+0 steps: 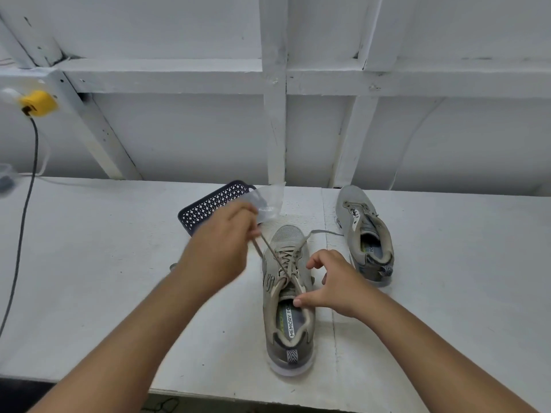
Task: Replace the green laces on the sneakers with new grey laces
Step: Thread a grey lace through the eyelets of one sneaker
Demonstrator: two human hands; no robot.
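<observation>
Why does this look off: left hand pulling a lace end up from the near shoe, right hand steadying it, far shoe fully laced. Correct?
Not quite. The head view shows the far shoe has no laces. The rest holds: the left hand pulls a lace end from the near shoe, and the right hand steadies it.

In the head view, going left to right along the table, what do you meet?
Black cable → dark perforated basket → left hand pulling a lace end → near sneaker, its collar held by the right hand → far sneaker, with no lace in it.
</observation>
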